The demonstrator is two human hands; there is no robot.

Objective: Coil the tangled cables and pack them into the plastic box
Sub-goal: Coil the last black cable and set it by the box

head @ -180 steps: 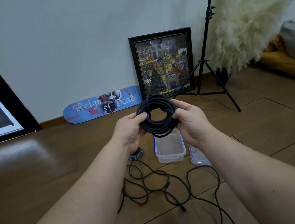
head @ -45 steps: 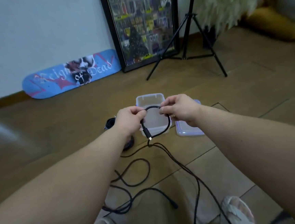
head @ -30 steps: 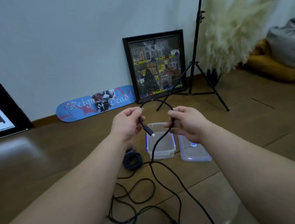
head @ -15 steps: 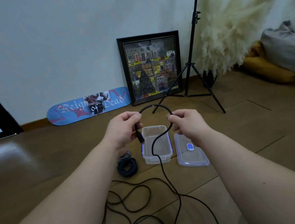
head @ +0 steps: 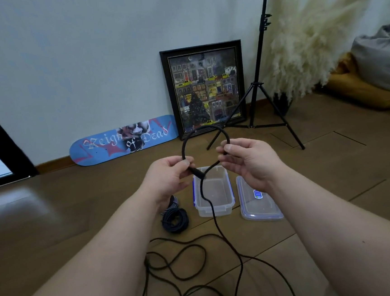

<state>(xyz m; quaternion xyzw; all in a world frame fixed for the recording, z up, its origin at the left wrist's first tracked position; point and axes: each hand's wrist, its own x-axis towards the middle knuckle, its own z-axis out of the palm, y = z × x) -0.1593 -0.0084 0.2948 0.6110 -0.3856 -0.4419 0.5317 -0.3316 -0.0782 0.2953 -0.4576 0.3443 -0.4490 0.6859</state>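
A black cable (head: pixel 203 129) arches in a small loop between my hands, above the clear plastic box (head: pixel 214 202) on the floor. My left hand (head: pixel 169 178) pinches the cable near its plug end. My right hand (head: pixel 249 160) pinches the other side of the loop. From there the cable drops in front of the box and runs into a loose tangle (head: pixel 183 264) on the floor below my arms. A coiled dark cable (head: pixel 175 220) lies on the floor left of the box. The box is open and holds nothing.
The box's clear lid (head: pixel 257 201) lies right of it. A skateboard deck (head: pixel 123 140) and a framed picture (head: pixel 205 88) lean on the wall. A black tripod (head: pixel 258 88), pampas grass (head: pixel 302 44) and cushions (head: pixel 371 78) stand at the right.
Since the oldest frame the large coil has left my hands and lies on the floor. I now hold another cable's end, and its first loop has closed tighter between my hands.
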